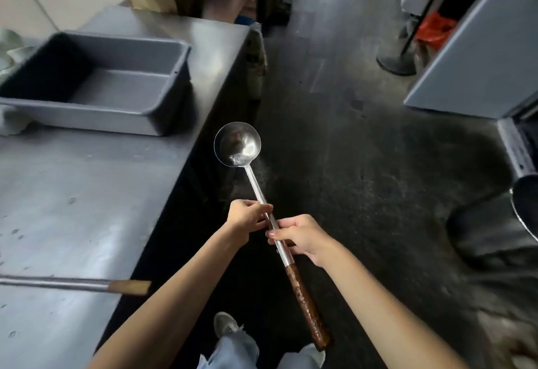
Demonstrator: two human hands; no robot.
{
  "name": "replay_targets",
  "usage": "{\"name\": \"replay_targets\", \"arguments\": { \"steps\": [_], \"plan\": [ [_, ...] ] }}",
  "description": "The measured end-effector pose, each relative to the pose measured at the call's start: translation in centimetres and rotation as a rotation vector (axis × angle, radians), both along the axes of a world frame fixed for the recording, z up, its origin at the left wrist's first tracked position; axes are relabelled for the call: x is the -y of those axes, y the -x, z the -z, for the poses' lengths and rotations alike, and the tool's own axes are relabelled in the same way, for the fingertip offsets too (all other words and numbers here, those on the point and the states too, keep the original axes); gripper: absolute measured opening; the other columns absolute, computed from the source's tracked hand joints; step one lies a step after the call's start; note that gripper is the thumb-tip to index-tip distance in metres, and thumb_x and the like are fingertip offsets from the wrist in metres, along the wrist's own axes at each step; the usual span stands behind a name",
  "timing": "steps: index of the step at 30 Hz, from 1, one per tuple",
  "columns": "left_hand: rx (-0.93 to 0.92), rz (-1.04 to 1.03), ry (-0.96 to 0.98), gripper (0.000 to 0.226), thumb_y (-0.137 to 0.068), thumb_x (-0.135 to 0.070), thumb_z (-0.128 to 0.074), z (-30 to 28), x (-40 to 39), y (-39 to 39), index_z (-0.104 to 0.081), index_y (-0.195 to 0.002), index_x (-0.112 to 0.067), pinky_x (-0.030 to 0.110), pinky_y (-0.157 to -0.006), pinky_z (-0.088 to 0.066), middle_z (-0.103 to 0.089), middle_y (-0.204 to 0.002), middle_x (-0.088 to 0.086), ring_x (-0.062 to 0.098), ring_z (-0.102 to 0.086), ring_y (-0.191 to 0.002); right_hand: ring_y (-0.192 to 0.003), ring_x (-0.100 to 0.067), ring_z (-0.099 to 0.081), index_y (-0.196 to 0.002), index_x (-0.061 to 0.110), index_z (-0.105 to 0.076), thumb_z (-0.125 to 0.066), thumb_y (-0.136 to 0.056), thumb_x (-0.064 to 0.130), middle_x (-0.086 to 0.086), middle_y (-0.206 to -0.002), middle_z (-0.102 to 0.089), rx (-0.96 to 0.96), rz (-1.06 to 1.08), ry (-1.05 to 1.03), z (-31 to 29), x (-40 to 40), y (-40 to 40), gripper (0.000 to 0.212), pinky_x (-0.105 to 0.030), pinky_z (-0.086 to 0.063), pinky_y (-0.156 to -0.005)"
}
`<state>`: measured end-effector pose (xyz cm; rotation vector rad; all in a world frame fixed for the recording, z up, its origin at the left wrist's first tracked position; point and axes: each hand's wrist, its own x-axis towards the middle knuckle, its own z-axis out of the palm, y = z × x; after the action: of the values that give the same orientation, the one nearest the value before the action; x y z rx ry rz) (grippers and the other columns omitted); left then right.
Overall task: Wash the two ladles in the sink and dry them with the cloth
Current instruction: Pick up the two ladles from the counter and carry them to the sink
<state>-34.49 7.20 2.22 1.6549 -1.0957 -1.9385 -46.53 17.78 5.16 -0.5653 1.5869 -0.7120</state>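
Both hands clasp the long steel ladle with the dark wooden grip (263,203) out over the floor, left hand (246,215) pinching the shaft, right hand (301,237) wrapped lower, bowl level, likely keeping its suds from dripping.

1. This is looking like a commercial kitchen's back area: a long stainless steel worktable (87,194) is stretching from nine toward eleven o'clock.
2. A grey plastic bus tub (96,83) is sitting on it at ten o'clock.
3. A dark, stained floor (364,165) is running toward twelve o'clock.
4. Grey metal cabinets (480,57) are standing at two o'clock.
5. A long-handled steel ladle (237,144) is suggesting wok cooking.
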Motion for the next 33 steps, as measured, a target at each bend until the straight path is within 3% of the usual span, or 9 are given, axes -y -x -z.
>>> {"name": "replay_targets", "arguments": {
  "steps": [4,10,14,17,20,23,27,33],
  "plan": [
    [0.024,0.121,0.001,0.028,-0.079,-0.003,-0.078,-0.1,-3.8,6.5,-0.069,-0.101,0.013,0.023,-0.053,-0.057,-0.067,-0.089,0.017,0.018,-0.067,-0.069,-0.097,-0.02,-0.076,-0.108,0.011,-0.078,-0.074,-0.089,0.009,-0.014,-0.101,-0.079,0.018,0.144,0.01,0.1,-5.1,5.1,0.02,-0.039,-0.061,-0.091],
    [0.014,0.286,0.012,0.015,-0.079,-0.004,-0.079,-0.7,-9.8,16.4,-0.07,-0.088,0.003,0.035,-0.071,-0.062,-0.061,-0.082,0.016,0.018,-0.063,-0.064,-0.101,-0.024,-0.075,-0.102,0.012,-0.081,-0.076,-0.087,0.011,-0.013,-0.098,-0.079,-0.016,0.295,0.022,0.0,-12.6,12.8,0.015,-0.045,-0.057,-0.099],
    [0.003,0.405,0.02,0.022,-0.08,-0.002,-0.078,-1.6,-14.3,23.1,-0.069,-0.095,0.01,0.029,-0.056,-0.061,-0.064,-0.069,0.011,0.015,-0.067,-0.051,-0.099,-0.021,-0.075,-0.097,0.014,-0.081,-0.076,-0.087,0.016,-0.006,-0.092,-0.08,-0.064,0.367,0.034,-0.3,-18.0,18.4,0.012,-0.043,-0.055,-0.101],
    [-0.003,0.492,0.023,0.01,-0.081,0.001,-0.076,-2.4,-17.7,27.8,-0.068,-0.084,0.006,0.026,-0.047,-0.056,-0.063,-0.06,0.008,0.016,-0.065,-0.048,-0.101,-0.023,-0.075,-0.098,0.011,-0.081,-0.075,-0.088,0.014,-0.008,-0.093,-0.08,-0.053,0.448,0.054,-0.8,-22.1,22.0,0.012,-0.041,-0.056,-0.099],
    [-0.011,0.592,0.051,0.009,-0.083,-0.001,-0.074,-3.0,-21.6,32.7,-0.067,-0.077,0.0,0.023,-0.045,-0.053,-0.061,-0.056,0.004,0.01,-0.06,-0.043,-0.1,-0.024,-0.075,-0.098,0.01,-0.081,-0.075,-0.088,0.014,-0.009,-0.094,-0.08,-0.05,0.539,0.078,-1.4,-26.3,25.5,0.012,-0.035,-0.059,-0.086],
    [-0.004,0.699,0.095,0.008,-0.084,-0.004,-0.074,-3.6,-25.2,37.3,-0.069,-0.079,0.0,0.019,-0.043,-0.049,-0.061,-0.059,0.005,0.006,-0.058,-0.04,-0.086,-0.015,-0.075,-0.098,0.01,-0.08,-0.075,-0.088,0.014,-0.009,-0.092,-0.079,-0.034,0.634,0.094,-2.3,-30.3,28.5,0.011,-0.025,-0.056,-0.07],
    [0.012,0.841,0.129,0.011,-0.083,-0.008,-0.077,-4.1,-29.4,43.3,-0.072,-0.086,0.001,0.02,-0.04,-0.048,-0.063,-0.064,0.011,0.012,-0.057,-0.042,-0.085,-0.014,-0.074,-0.103,0.008,-0.077,-0.075,-0.088,0.013,-0.009,-0.09,-0.078,-0.033,0.766,0.096,-3.2,-35.1,32.1,0.016,-0.031,-0.059,-0.078],
    [-0.028,1.046,0.131,0.007,-0.085,-0.006,-0.074,-5.5,-35.9,52.1,-0.071,-0.081,-0.001,0.018,-0.038,-0.047,-0.064,-0.052,0.003,0.007,-0.059,-0.036,-0.082,-0.015,-0.072,-0.112,0.0,-0.073,-0.075,-0.088,0.008,-0.014,-0.092,-0.075,-0.043,0.992,0.128,-4.5,-41.5,37.5,0.025,-0.026,-0.057,-0.07]
  ]
}}
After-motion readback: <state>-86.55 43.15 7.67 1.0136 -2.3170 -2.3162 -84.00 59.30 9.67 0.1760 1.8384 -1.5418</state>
